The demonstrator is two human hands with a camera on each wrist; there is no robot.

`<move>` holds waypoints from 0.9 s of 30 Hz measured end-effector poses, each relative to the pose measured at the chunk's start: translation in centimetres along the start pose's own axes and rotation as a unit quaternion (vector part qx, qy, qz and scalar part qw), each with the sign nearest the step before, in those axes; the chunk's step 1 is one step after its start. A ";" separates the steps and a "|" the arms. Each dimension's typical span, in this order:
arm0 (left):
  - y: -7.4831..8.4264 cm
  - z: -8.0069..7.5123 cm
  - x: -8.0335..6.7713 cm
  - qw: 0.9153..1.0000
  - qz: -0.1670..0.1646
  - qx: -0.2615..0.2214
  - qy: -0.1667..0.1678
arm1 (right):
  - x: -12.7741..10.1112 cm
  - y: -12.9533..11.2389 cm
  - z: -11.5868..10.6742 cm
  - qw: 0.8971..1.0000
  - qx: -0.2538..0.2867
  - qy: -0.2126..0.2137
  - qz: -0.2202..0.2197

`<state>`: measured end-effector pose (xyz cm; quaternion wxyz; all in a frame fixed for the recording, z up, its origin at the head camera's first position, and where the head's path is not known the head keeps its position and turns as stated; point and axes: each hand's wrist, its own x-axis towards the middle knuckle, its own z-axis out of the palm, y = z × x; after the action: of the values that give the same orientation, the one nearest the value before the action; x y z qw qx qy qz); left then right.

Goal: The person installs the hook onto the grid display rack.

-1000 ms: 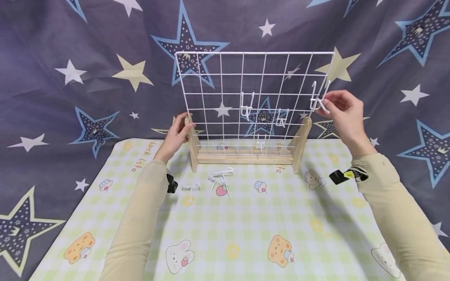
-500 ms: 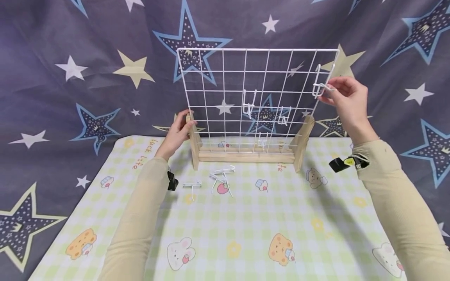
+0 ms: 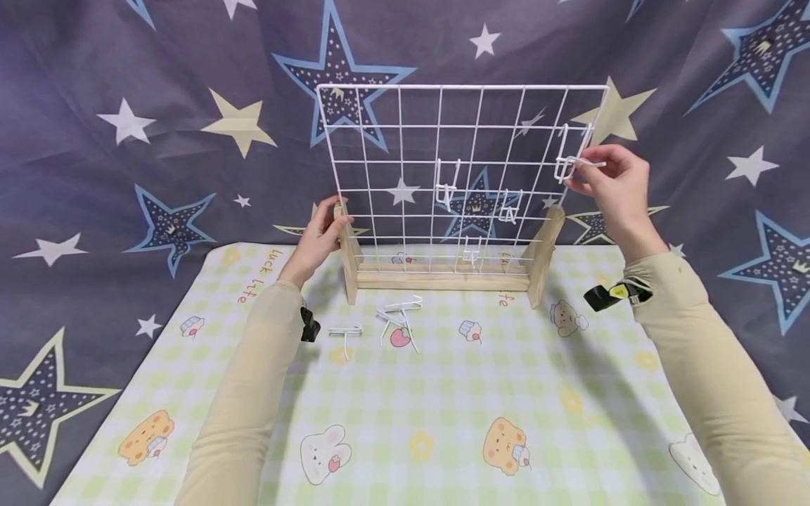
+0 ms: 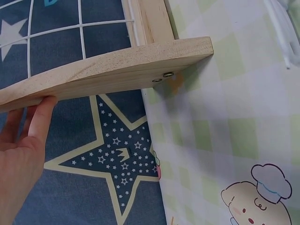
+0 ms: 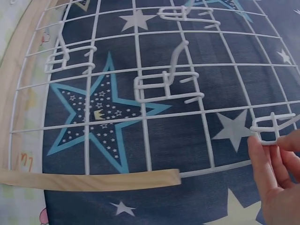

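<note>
A white wire grid panel [image 3: 462, 86] stands upright in a wooden stand [image 3: 443, 282]. My left hand [image 3: 314, 244] grips the top of the stand's left wooden upright [image 4: 108, 65]. At the grid's right edge, my right hand [image 3: 615, 186] pinches a white wire hook [image 5: 268, 129] between thumb and fingers. The held hook's two upper prongs lie near the second horizontal wire; I cannot tell whether they are over it. Three similar hooks, an upper one [image 3: 446, 191], a middle one [image 3: 508, 213] and a low one [image 3: 471, 256], hang on the grid.
In front of the stand's left side, one loose hook [image 3: 345, 330] lies beside a small group of hooks [image 3: 399, 320] on the checked tablecloth [image 3: 380, 393]. A star-patterned dark curtain [image 3: 177, 70] hangs right behind the grid.
My right hand raised the held hook along the grid's right edge, then shifted it slightly down and left. The left hand stays on the upright.
</note>
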<state>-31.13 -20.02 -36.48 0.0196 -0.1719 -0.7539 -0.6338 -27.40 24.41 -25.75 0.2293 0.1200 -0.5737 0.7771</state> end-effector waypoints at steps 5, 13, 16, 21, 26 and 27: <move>-0.4 0.0 0.2 1.000 0.011 0.008 0.003 | -0.4 0.5 -0.3 0.999 -0.034 0.010 0.000; -0.2 0.2 0.2 1.000 0.008 0.007 0.008 | -1.2 2.0 -1.9 0.998 -0.064 0.019 0.020; -0.2 0.3 0.2 1.000 0.010 0.004 0.014 | -1.7 2.7 -2.4 0.997 -0.078 0.016 0.021; -0.1 0.7 0.0 1.000 0.007 -0.012 0.021 | -2.4 3.8 -3.0 0.994 -0.101 0.001 0.029; 1.3 1.0 -0.8 1.000 0.005 -0.009 0.023 | -2.7 4.6 -3.4 0.989 -0.144 -0.012 0.016; 1.6 1.1 -1.0 1.000 0.005 -0.009 0.025 | -2.8 4.7 -3.5 0.988 -0.153 -0.014 0.011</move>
<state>-29.57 -18.99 -35.40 0.0398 -0.1597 -0.7468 -0.6444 -27.04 25.98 -32.02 0.2282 0.0875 -0.6902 0.6811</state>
